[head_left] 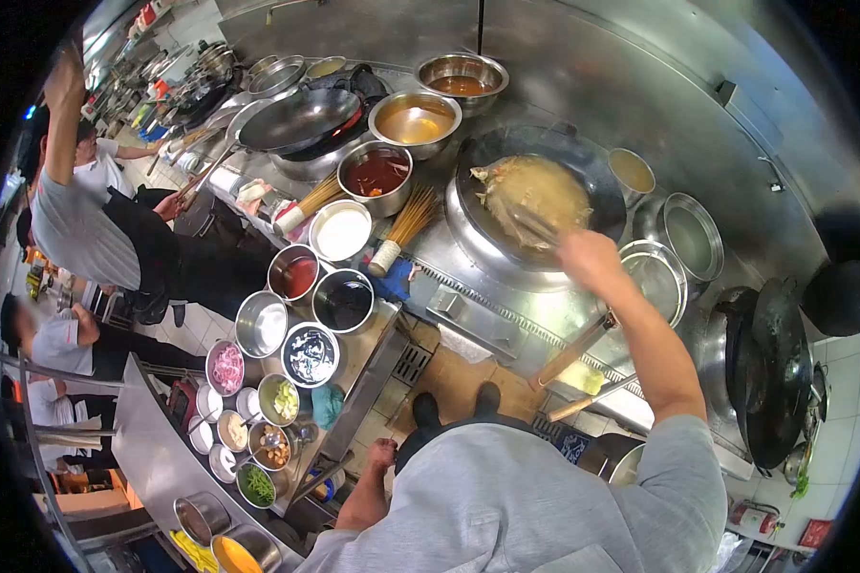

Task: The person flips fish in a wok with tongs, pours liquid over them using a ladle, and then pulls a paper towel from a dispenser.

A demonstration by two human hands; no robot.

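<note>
My right hand [588, 260] is closed over the near side of a big wok [604, 196] on the range. From it a short grey metal tool [537, 225] reaches into the wok; its kind is blurred. Around the tool lies a frothy, pale brown liquid [545, 186] with something whitish and orange at its far left edge. My left hand [382, 453] hangs low at my side, below the counter edge, with its fingers curled. Whether anything is inside them is hidden.
Steel bowls with liquids [417, 122] and a bamboo brush [403, 224] stand left of the wok. Bowls of chopped ingredients [280, 398] line the left counter. A strainer [655, 277] and wooden handles [571, 353] lie right. Another person [115, 220] works at a second wok [299, 119].
</note>
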